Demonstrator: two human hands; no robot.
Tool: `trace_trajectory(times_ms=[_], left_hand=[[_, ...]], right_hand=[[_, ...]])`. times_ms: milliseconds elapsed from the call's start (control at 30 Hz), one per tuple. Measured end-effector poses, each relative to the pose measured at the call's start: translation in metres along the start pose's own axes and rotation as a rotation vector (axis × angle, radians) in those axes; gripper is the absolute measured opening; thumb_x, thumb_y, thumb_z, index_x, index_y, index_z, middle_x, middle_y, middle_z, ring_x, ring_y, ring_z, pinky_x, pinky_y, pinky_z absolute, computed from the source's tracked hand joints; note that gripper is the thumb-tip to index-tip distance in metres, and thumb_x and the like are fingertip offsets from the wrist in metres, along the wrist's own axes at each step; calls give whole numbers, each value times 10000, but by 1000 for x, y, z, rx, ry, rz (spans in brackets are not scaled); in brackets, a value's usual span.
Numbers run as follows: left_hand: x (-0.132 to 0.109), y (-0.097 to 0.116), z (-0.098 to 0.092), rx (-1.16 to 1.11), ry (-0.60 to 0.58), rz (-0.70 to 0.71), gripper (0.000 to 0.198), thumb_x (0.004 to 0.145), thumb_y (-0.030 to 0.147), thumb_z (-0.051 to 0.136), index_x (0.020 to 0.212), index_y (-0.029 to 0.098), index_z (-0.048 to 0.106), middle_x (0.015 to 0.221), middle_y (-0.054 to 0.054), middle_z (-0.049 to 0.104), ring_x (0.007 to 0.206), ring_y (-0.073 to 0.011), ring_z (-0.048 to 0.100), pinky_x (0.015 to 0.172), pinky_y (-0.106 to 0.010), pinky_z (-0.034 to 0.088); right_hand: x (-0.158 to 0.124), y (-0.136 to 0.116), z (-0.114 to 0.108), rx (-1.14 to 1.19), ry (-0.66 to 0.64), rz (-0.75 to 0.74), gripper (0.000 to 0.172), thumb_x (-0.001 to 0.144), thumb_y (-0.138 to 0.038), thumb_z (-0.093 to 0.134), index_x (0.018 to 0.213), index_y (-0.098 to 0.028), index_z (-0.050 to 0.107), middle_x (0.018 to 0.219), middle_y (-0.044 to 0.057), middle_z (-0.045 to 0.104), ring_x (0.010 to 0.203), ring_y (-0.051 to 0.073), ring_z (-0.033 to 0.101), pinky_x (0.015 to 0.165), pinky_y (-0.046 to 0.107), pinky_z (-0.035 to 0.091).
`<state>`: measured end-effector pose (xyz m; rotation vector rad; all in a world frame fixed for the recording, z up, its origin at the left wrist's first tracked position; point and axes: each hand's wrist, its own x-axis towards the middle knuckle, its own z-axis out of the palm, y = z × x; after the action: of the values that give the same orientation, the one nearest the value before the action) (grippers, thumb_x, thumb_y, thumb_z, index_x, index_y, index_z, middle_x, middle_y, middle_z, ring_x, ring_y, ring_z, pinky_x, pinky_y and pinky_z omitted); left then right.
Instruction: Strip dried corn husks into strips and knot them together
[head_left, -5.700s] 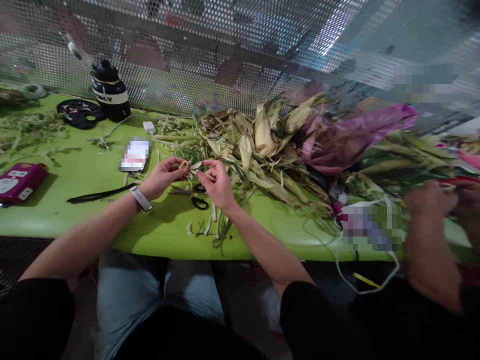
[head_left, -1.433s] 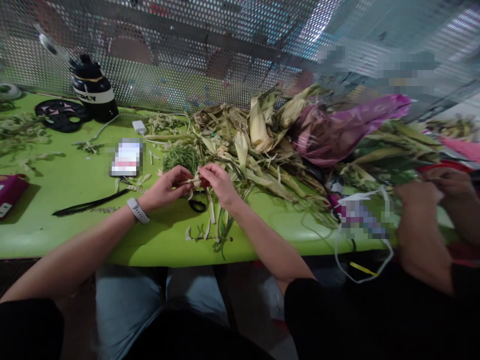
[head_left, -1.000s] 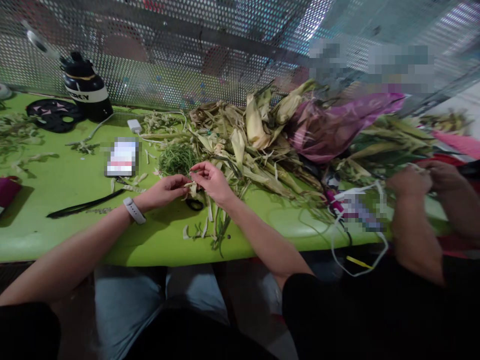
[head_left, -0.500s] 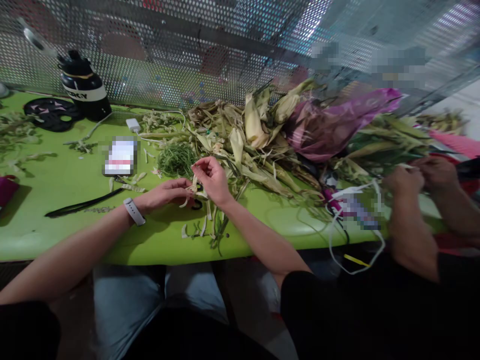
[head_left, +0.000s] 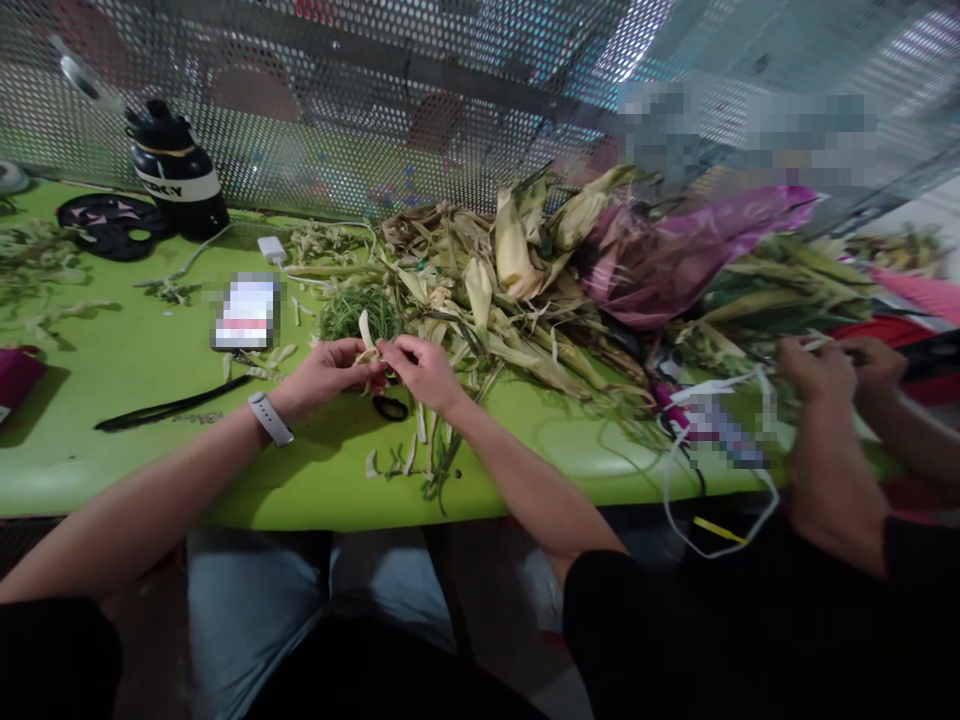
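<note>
My left hand (head_left: 326, 375), with a pale watch band on its wrist, is closed on pale corn husk strips (head_left: 364, 328); one strip sticks up above the fingers. From the other side, my right hand (head_left: 429, 376) pinches the same small bundle, its fingertips meeting the left ones. Fingers hide most of how the strips lie together. Below the hands, a black loop (head_left: 391, 409), which looks like a scissor handle, rests on the green table. Just behind is a heap of thin green strands (head_left: 352, 312). Loose cut husk strips (head_left: 410, 455) lie in front.
A large pile of dry corn husks (head_left: 480, 285) spreads behind and right, beside a purple plastic bag (head_left: 637, 265). A phone (head_left: 246, 312), a black strap (head_left: 172, 405) and a dark bottle (head_left: 180, 180) are on the left. At the right, another person's hands (head_left: 825, 365) work.
My left hand has risen and closed in around the strips. The right hand has lowered to meet it, and one strip now points upward. The view has shifted slightly.
</note>
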<state>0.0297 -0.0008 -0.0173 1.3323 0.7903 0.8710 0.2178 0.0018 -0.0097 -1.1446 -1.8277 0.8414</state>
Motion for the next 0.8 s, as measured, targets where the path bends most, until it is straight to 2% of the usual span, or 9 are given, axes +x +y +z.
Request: trace_trajectory(times_ms=[67,167,267,433,533,633,800], left_hand=[[-1,2,1,9,7,-3,370,752,403,781,978,130,675,791,-54,734,699,-138,677,678,-277,510],[-2,5,4,65,7,3,347,737,413,792,885,124,669,758,-54,729,686,-142,675,700,-291,516],[-3,4,4,65,-24,2,353,724,425,800,835,126,648,723,-42,717,683,-145,673,732,-309,524],[-1,1,2,-71,39,44,364,755,430,777,948,147,654,865,-58,746,849,-176,705,860,-353,526],[1,1,1,-87,76,106,367,765,400,778,1022,162,670,967,-60,747,970,-180,686,926,-331,495],[2,-1,0,-131,111,134,351,765,360,784,1033,166,666,997,-46,737,955,-153,675,929,-304,485],[2,-5,0,-167,178,122,345,754,355,791,1005,150,674,959,-53,738,909,-151,676,865,-296,505]], right_hand=[[0,1,3,-23,42,-61,550,879,-690,466,607,-215,419,598,-27,398,598,123,378,598,286,311],[2,3,4,-95,134,-107,528,891,-667,471,624,-215,421,624,-22,420,617,126,392,629,289,324],[4,4,0,-111,143,-114,520,884,-663,494,630,-212,445,624,-22,432,615,125,400,638,288,332],[4,7,-7,66,145,34,538,886,-680,465,617,-215,439,584,-28,423,572,117,416,582,276,344],[1,8,-6,123,38,92,502,876,-642,512,624,-208,491,573,-28,454,543,111,432,542,266,356],[-2,5,1,166,-110,119,398,840,-574,602,726,-193,592,631,-22,533,533,102,467,522,258,393],[-2,0,12,315,-198,182,423,756,-597,676,798,-178,634,710,-1,631,501,85,480,490,255,448]])
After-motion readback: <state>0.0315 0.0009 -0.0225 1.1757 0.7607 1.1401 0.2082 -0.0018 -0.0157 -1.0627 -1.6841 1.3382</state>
